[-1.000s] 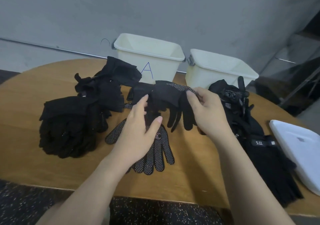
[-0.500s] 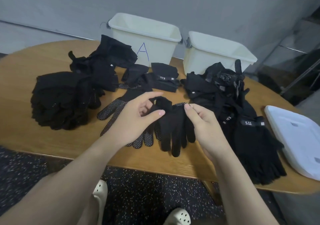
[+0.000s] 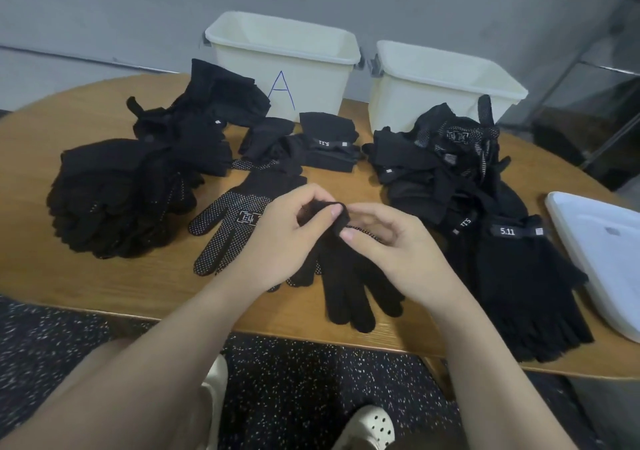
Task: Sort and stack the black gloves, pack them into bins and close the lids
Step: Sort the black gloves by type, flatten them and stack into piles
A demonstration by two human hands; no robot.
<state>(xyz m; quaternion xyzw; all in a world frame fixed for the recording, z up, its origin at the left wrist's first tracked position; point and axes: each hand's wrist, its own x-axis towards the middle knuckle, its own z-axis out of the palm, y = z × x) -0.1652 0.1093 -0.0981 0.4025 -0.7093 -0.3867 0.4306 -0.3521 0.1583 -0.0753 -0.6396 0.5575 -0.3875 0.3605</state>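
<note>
The round wooden desk (image 3: pixel 104 276) has bare room along its near edge at the left; its right end is cut off. Two open white bins stand at the far edge, the left bin (image 3: pixel 282 68) marked "A", the right bin (image 3: pixel 446 89) unmarked. A white lid (image 3: pixel 599 259) lies partly out of frame at the right. Glove piles crowd the left (image 3: pixel 117 193), back (image 3: pixel 311 144) and right (image 3: pixel 485 214); their separate gloves are hard to tell apart, though tags read "5.11". A dotted glove (image 3: pixel 228 228) lies flat. Over the near middle, the left hand (image 3: pixel 280 241) and right hand (image 3: pixel 391 241) each have a pinching grip on the cuff of a plain black glove (image 3: pixel 349 283), whose fingers lie on the desk toward the edge.
</note>
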